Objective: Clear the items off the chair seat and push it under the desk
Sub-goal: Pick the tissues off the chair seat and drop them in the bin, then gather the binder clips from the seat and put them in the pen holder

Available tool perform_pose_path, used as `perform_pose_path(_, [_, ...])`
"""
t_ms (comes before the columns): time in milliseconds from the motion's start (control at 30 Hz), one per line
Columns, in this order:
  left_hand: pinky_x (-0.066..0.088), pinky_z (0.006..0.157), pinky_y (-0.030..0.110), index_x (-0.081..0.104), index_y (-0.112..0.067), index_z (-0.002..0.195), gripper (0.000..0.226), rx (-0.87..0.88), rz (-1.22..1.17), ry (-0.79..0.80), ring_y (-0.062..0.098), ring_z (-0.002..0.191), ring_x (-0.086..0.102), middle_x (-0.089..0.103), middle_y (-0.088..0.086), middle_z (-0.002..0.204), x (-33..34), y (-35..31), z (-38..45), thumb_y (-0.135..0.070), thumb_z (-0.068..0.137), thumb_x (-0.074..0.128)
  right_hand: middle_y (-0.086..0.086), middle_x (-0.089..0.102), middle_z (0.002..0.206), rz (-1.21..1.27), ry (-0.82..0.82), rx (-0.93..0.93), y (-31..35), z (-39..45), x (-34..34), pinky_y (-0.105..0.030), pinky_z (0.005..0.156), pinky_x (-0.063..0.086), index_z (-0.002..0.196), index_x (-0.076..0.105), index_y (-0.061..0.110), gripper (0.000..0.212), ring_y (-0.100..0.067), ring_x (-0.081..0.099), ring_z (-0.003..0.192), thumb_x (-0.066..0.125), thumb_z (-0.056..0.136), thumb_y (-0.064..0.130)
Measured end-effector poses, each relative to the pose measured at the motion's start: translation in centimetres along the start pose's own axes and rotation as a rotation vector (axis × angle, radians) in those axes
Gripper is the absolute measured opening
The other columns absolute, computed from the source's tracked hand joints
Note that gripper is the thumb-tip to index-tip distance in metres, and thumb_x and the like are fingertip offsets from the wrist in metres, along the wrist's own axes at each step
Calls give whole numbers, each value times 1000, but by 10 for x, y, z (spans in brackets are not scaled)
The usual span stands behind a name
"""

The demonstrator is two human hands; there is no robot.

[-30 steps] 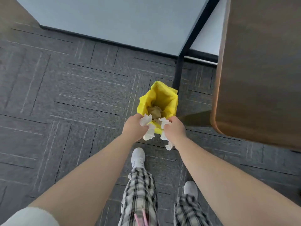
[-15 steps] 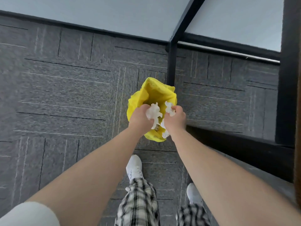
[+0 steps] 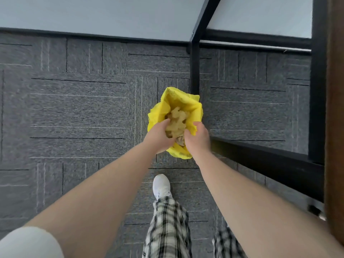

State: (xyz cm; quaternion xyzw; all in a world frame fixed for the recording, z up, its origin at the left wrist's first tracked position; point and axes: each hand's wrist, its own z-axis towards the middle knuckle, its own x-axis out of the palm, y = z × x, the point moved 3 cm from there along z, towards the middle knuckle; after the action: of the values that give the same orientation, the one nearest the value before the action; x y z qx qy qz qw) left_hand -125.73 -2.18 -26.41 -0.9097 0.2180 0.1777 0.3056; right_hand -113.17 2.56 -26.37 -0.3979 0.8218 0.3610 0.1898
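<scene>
A: Nearest the camera, what shows?

B: A white shoe (image 3: 161, 186) at 6 o'clock on the grey carpet floor (image 3: 74, 112), with plaid trousers (image 3: 167, 229) below it. Both bare forearms reach forward from the lower corners and meet near the centre.

A: And the hands?

B: The left hand (image 3: 158, 139) and the right hand (image 3: 198, 139) sit side by side over the mouth of a yellow bag (image 3: 186, 103). The left fingers (image 3: 163, 125) curl loosely, spread rather than clenched, against crumpled paper (image 3: 176, 121) inside. The right hand's fingers curl inward beside the wad; whether they grip anything cannot be told, since the back of the hand hides them.

A: Why hold them like that?

B: It reads as dropping or pressing waste down, so the bin liner takes what came off the seat. The paper looks soft, wrinkled and light, tinted tan by the thin glossy plastic, which slumps in loose folds.

A: Beyond the bag?

B: At 12 o'clock a black metal leg (image 3: 194, 67) stands just behind it, square and rigid, with a rail (image 3: 260, 155) running to 3 o'clock. A brown wooden tabletop (image 3: 335, 127) edges the right border. Farthest is a pale wall (image 3: 111, 13) above a dark skirting.

A: The chair?

B: Not in view, so pushing it under seems yet to come.
</scene>
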Motion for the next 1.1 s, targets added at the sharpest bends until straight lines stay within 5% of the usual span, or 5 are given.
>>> perform_pose_path(267, [44,100,42,26,-27,146,71,15,219,25,27,130,43,39,6,145,-51,-16,-66,-32,84,60,-7,44,138,-205,138,-131,29,-68,-20,-40,90,46,134,43,18,44,-29,50,119,51,92,30])
perform_pose_path(633, [37,108,52,15,-34,148,73,25,548,-160,29,145,16,10,2,160,-161,-102,-219,-40,87,56,-4,24,155,-301,161,-552,143,-191,-140,-42,106,36,147,26,23,57,-25,34,138,49,95,31])
perform_pose_path(867, [27,113,48,4,-34,150,77,114,700,-439,22,148,3,0,-2,161,-224,-217,-332,-44,91,52,-6,23,157,-291,-57,-871,199,-269,-285,-40,105,39,147,25,22,58,-26,34,139,51,96,28])
perform_pose_path(1100, [27,113,49,3,-38,149,76,346,851,-541,22,149,3,-1,-4,161,-163,-363,-404,-51,90,49,-2,16,160,-316,-281,-798,114,-289,-456,-49,109,37,148,22,31,61,-25,22,145,51,94,36])
